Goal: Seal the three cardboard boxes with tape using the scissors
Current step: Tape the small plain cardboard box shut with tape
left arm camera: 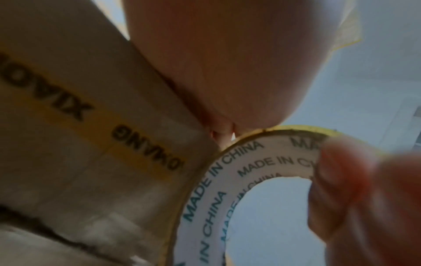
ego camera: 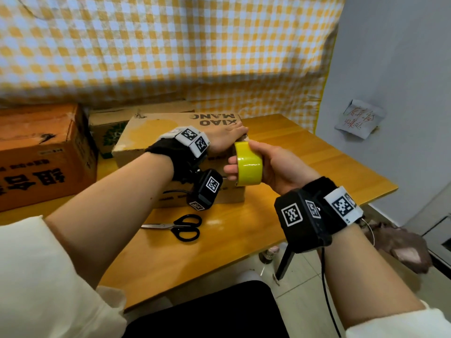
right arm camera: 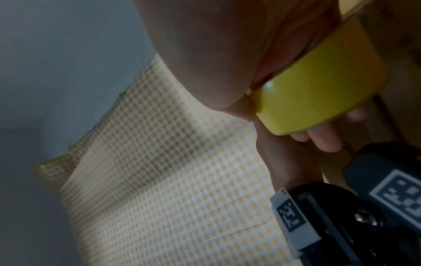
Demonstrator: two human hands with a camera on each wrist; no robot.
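1. Right hand (ego camera: 273, 164), head view: grips yellow tape roll (ego camera: 249, 164), fingers thru the core, thumb on top; roll held upright just off the near right corner of the middle box (ego camera: 156, 132) w/ "XIAO MANG" print. Left hand (ego camera: 225, 139) lies flat on that box's top near its right edge, fingers look straight, tips hidden behind the roll. Scissors (ego camera: 181, 226) lie closed on the wooden table (ego camera: 305, 152), in front of the box, apart from both hands. Orange box (ego camera: 41, 152) at left, third box (ego camera: 109, 128) behind, betw. the two. Checked cloth (ego camera: 170, 45) hangs behind
2. Left wrist view: palm (left arm camera: 227, 63) pressed on box top (left arm camera: 79, 153), roll's white core (left arm camera: 216, 180) reading "MADE IN CHINA" right beside the box edge; blurred fingers (left arm camera: 341, 189) of the other hand hooked in the core
3. Right wrist view: roll (right arm camera: 318, 86) in the grasp, fingertips (right arm camera: 323, 138) poking out below it; left wrist w/ marker band (right arm camera: 293, 221) underneath
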